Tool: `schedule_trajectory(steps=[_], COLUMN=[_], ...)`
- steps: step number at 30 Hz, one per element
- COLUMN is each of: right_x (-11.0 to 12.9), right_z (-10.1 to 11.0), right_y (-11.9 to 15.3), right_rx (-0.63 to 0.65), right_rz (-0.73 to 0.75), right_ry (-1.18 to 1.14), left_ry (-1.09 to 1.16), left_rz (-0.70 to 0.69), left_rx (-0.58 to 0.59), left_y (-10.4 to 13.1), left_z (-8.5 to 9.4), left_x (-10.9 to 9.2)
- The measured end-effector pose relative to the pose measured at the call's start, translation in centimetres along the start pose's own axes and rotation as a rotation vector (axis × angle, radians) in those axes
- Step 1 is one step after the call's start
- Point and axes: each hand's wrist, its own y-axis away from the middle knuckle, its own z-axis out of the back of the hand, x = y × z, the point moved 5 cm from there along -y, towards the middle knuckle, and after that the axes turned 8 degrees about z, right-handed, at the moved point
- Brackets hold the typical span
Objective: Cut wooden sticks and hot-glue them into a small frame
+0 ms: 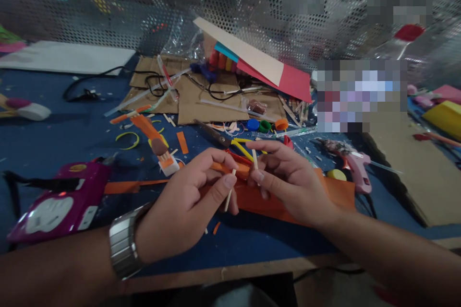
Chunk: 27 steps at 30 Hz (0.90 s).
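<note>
My left hand, with a metal watch on its wrist, pinches a short pale wooden stick between thumb and fingers. Opposite it, my right hand holds another small pale stick near its thumb tip. The two hands are apart. Beneath them lies an orange sheet. Scissors with yellow handles lie just beyond the fingers. To the left of the scissors is a small orange piece with a brown oval and a white block.
A magenta device sits at the left, a pink glue gun at the right. Cardboard, bottle caps, cables and coloured paper lie behind. Another cardboard sheet is at the far right. A perforated metal screen stands behind the table.
</note>
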Motion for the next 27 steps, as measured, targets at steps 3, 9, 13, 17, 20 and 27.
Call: schedule_trajectory(steps=[3, 9, 13, 17, 20, 27], right_x=[-0.03, -0.01, 0.08, 0.22, 0.16, 0.41], right_z=[-0.18, -0.31, -0.32, -0.62, -0.79, -0.68], right_y=[0.15, 0.12, 0.08, 0.11, 0.17, 0.35], right_rx=[0.023, 0.035, 0.048, 0.080, 0.085, 0.057], right_rz=[0.006, 0.007, 0.011, 0.019, -0.003, 0.057], right_ry=[0.002, -0.010, -0.012, -0.039, -0.033, 0.013], left_ry=[0.020, 0.054, 0.081, 0.072, 0.099, 0.172], left_rz=[0.040, 0.070, 0.060, 0.108, 0.132, 0.171], left_rx=[0.016, 0.023, 0.007, 0.019, 0.052, 0.069], left_y=[-0.15, -0.27, -0.29, -0.41, -0.64, -0.67], left_z=[-0.09, -0.25, -0.23, -0.23, -0.40, -0.61], left_x=[0.23, 0.58, 0.70, 0.77, 0.60, 0.44])
